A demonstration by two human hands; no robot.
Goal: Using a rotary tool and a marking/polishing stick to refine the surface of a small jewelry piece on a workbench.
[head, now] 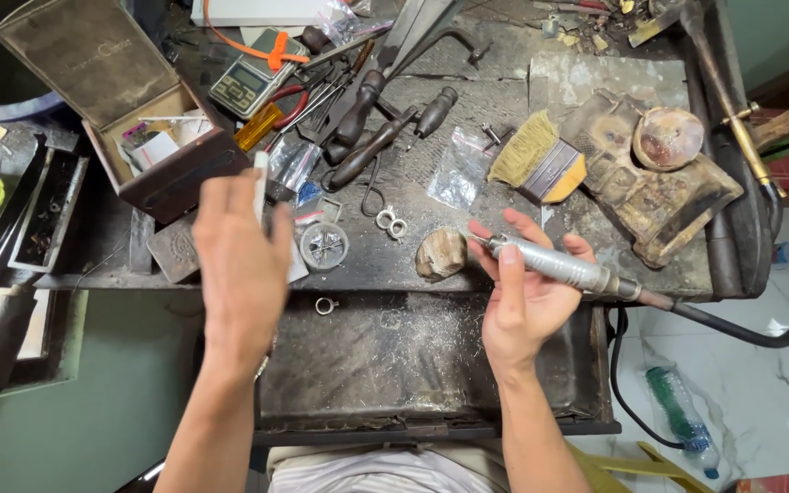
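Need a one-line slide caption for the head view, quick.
Right hand holds a silver rotary handpiece over a cluttered workbench; left hand grips a thin white stick beside an open box.

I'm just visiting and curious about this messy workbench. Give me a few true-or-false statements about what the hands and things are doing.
1. The right hand holds a silver handpiece with a black hose. True.
2. The left hand grips a hammer. False: it is raised with its back to the camera, a thin white stick by its fingers.
3. The brown box has its lid open. True.
4. The yellow brush lies on the floor. False: it lies on the bench.
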